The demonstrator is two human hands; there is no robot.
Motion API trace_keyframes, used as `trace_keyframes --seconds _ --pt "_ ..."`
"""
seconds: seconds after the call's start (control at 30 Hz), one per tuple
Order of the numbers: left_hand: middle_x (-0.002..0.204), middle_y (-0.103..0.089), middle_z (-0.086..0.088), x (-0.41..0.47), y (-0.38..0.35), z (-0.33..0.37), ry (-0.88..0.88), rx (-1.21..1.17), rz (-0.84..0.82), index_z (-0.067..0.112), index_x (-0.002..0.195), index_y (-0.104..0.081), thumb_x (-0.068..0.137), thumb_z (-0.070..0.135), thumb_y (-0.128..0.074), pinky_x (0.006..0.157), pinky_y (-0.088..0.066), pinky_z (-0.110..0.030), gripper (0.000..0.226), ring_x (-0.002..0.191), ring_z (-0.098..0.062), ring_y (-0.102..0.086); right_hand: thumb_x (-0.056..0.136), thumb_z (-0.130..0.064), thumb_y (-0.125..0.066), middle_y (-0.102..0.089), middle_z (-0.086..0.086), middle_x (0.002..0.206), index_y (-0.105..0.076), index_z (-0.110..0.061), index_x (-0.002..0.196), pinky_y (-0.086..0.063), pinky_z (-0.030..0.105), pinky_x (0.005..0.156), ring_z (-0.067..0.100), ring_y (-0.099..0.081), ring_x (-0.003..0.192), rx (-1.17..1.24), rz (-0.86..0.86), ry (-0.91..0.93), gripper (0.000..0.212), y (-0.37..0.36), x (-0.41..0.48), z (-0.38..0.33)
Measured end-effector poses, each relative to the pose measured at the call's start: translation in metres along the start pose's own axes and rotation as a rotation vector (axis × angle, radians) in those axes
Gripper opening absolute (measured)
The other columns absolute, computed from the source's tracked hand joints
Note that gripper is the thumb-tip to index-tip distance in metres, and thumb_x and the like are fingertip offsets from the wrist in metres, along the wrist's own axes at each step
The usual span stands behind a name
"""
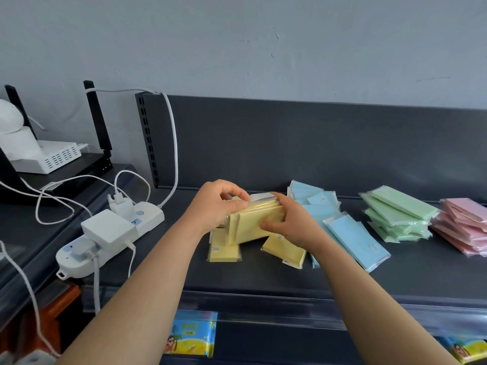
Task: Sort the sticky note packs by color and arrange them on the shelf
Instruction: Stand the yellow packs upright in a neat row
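Together, a left hand (218,204) and a right hand (287,225) grip a bundle of yellow sticky note packs (250,226) on edge just above a dark shelf (263,275), fingers (237,195) curled round its ends. Loose yellow packs (224,252) lie beneath it; blue packs (353,233), green packs (398,214) and pink packs (463,225) sit in piles to the right.

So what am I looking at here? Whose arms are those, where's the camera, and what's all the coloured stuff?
There is no machine here. A person wears a camera on the head, so you look down along their own arms. The left hand and right hand together grip a bundle of yellow sticky note packs, held on edge over the dark shelf. Loose yellow packs lie beneath. To the right lie blue packs, a green stack and a pink stack. On the left is a white power strip.
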State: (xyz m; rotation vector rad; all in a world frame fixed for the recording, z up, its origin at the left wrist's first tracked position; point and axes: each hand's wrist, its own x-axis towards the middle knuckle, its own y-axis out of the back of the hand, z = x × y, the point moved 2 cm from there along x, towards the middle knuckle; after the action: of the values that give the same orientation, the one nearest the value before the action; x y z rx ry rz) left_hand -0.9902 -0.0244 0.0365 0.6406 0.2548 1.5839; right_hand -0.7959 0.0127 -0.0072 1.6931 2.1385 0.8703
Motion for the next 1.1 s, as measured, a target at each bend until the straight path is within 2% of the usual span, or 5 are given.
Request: trace_keyframes --seconds 0.27,0.47,0.77,0.93,1.1 --pt "0.115 -0.059 0.021 -0.001 0.006 -0.004 -0.002 0.021 -0.167 0.030 0.094 -0.077 0.096 0.044 -0.051 0.091 -0.038 -0.019 0.030 0.108 0.004 -0.054 0.080 -0.030 -0.074 -0.038 -0.002 0.144 -0.028 -0.028 0.149 -0.042 0.012 0.064 0.011 -0.049 0.105 -0.015 -0.032 -0.005 0.083 0.003 -0.002 -0.002" --pt "0.120 -0.052 0.021 -0.005 0.006 -0.010 -0.011 0.112 -0.215 0.035 0.109 -0.071 0.098 0.049 -0.041 0.087 -0.037 -0.014 0.035 0.112 0.003 -0.050 0.083 -0.022 -0.070 -0.037 -0.007 0.132 -0.027 -0.052 0.141 -0.039 0.017 0.082 0.003 -0.048 0.103 0.027 -0.059 0.101 0.078 -0.002 -0.006 -0.004" --pt "0.151 -0.039 0.007 -0.014 -0.005 -0.024 0.196 0.028 -0.198 0.023 0.146 -0.041 0.094 0.065 -0.029 0.107 -0.024 -0.027 0.068 0.140 -0.013 -0.033 0.086 -0.029 -0.068 -0.043 -0.009 0.125 -0.051 -0.029 0.119 -0.050 0.022 0.066 0.011 -0.054 0.091 -0.068 -0.049 0.069 0.038 0.000 0.001 -0.006" --pt "0.091 -0.054 -0.001 -0.007 0.003 -0.031 0.225 0.083 -0.072 0.016 0.091 -0.061 0.098 0.060 -0.027 0.079 -0.039 -0.029 0.057 0.089 -0.012 -0.051 0.090 -0.031 -0.063 -0.043 -0.010 0.124 -0.050 -0.022 0.124 -0.053 0.023 0.062 0.008 -0.055 0.084 -0.076 -0.060 0.050 0.037 0.003 0.002 -0.009" --pt "0.084 -0.068 -0.001 -0.006 0.009 -0.034 0.166 0.220 0.218 0.010 0.081 -0.065 0.094 0.046 -0.053 0.061 -0.041 -0.022 0.040 0.075 -0.013 -0.059 0.089 -0.027 -0.065 -0.051 -0.003 0.112 -0.045 -0.032 0.115 -0.053 0.031 0.061 0.013 -0.051 0.067 -0.027 -0.048 0.072 0.032 0.002 -0.001 -0.010"
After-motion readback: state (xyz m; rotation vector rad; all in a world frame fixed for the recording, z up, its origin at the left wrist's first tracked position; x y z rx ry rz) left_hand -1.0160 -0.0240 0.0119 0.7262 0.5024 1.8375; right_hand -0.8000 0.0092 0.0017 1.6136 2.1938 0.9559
